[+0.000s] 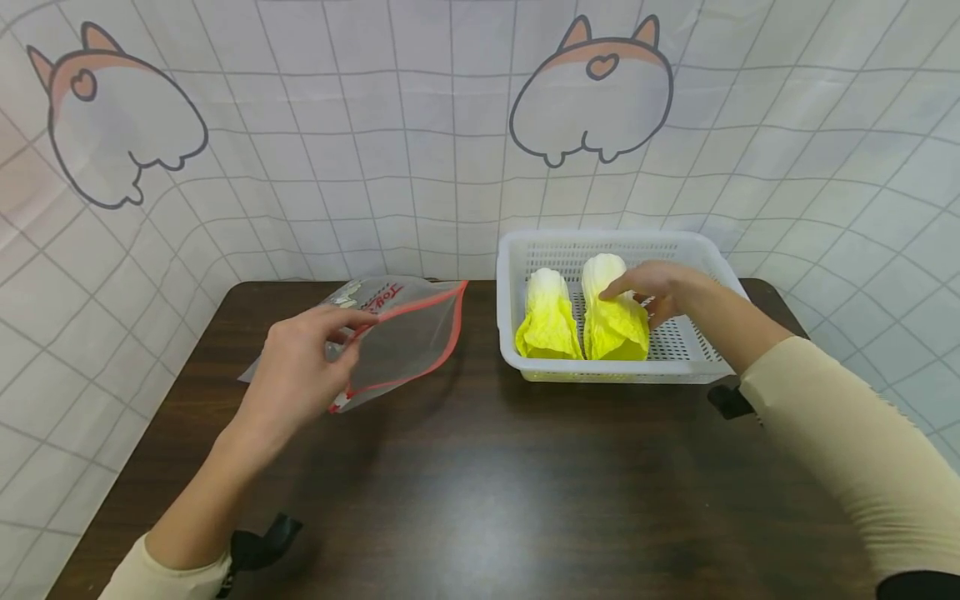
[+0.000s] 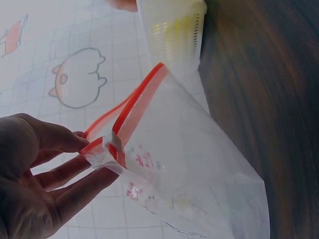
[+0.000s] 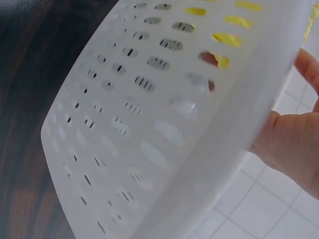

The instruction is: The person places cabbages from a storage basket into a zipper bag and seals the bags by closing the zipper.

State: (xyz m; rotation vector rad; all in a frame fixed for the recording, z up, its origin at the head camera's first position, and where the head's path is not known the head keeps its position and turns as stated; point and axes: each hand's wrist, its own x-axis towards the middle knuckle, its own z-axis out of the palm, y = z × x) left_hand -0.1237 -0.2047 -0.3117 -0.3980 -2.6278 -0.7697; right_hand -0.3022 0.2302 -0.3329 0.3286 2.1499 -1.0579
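Note:
My left hand (image 1: 303, 354) pinches the corner of a clear zip bag (image 1: 405, 342) at its red-edged mouth. That mouth gapes toward the right, and pink and red print shows on the bag's side. In the left wrist view, thumb and fingers hold the bag (image 2: 199, 149) next to a white slider. My right hand (image 1: 663, 292) reaches into a white plastic basket (image 1: 611, 371), fingers curved over the right of two napa cabbages (image 1: 615, 321), white at the base with yellow leaves. The left napa cabbage (image 1: 551, 321) lies beside it. Perforated basket wall (image 3: 124, 99) hides most of the right hand in its wrist view.
The basket stands at the back right of a dark wooden table (image 1: 480, 483). Behind hangs a white grid-patterned curtain (image 1: 420, 150) with cartoon animal drawings. Black straps (image 1: 262, 542) dangle near both wrists.

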